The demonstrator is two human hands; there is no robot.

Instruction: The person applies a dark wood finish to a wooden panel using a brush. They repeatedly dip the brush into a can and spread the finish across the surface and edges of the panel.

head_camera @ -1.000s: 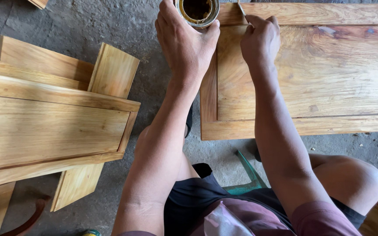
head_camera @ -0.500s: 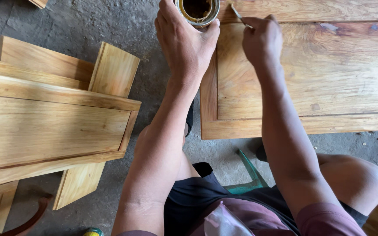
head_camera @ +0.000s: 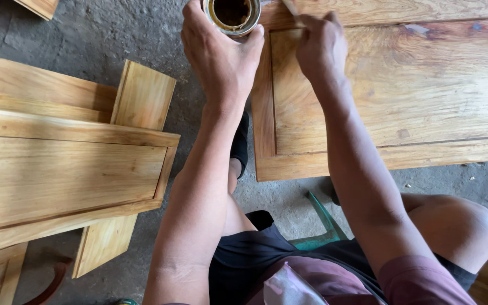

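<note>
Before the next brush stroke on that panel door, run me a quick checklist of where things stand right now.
1. Can held firmly: ok. The left hand wraps the open can from below.
2. Can level: ok, as far as the view shows; dark liquid sits inside, none on the rim's outside.
3. Brush in grip: ok. The right hand pinches the brush at the panel door's top corner.
4. Brush load: cannot tell; the tip is cut off by the picture's edge.
5. Panel door lying flat on the floor: ok.
6. Stacked wooden frames clear of the arms: ok, apart to the left.
</note>
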